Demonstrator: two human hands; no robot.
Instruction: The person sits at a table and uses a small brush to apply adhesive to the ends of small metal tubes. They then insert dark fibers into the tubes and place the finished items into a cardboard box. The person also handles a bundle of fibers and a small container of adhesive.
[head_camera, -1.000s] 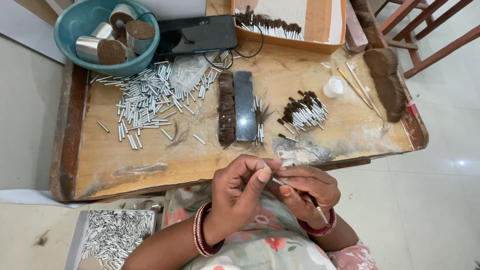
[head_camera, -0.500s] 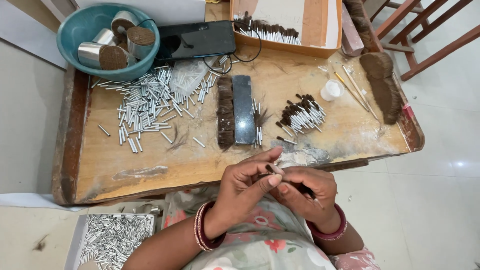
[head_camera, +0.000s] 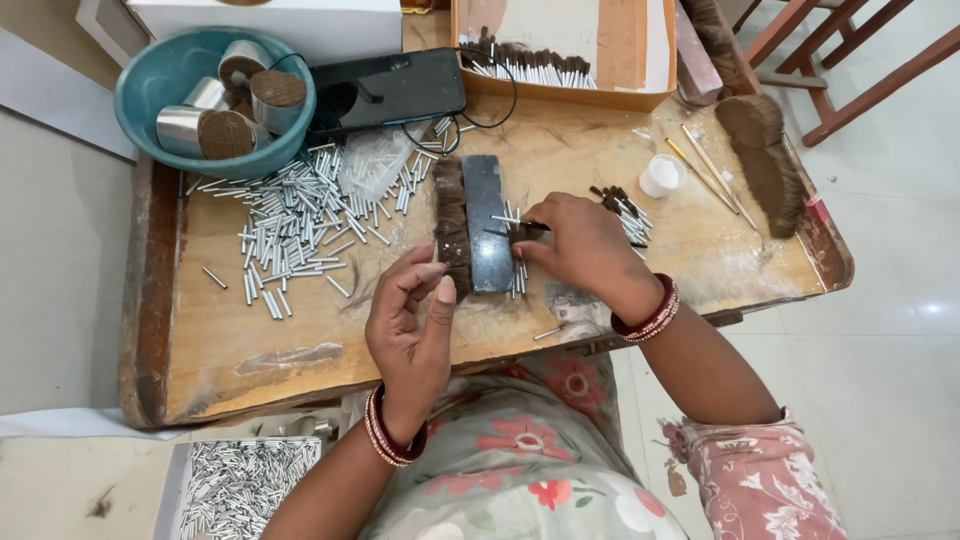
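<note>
Hands have split since a second ago: both were pinched together over my lap just off the tabletop's (head_camera: 300, 350) near edge, now they're apart and up over the wood.

Tabletop layout unchanged, nothing on it shifted. Teal bowl (head_camera: 160, 80) with foil rolls at the far left corner, black phone (head_camera: 390, 90) beside it, orange tray (head_camera: 625, 60) of finished brushes along the far edge, dark hair bundle (head_camera: 765, 160) toward the right edge.

Loose metal tubes (head_camera: 300, 225) lie spread over the left half, same heap as before.

My right hand (head_camera: 590, 250) has moved forward to the middle of the tabletop, over the right side of the black slab (head_camera: 487, 235). Fingers are pinched shut on a thin metal tube (head_camera: 510, 219), holding it level across the slab. I can't tell if its tip carries hair yet.

My left hand (head_camera: 415, 315) has let go and sits near the near edge, fingers curled half open, holding nothing, fingertips just beside the brown hair strip (head_camera: 452, 230) that lies along the slab's left side.

My read: the two-hand fitting step is over, and the tube is at the slab now, by the small batch of tubes (head_camera: 518, 280) at its right edge.
</note>
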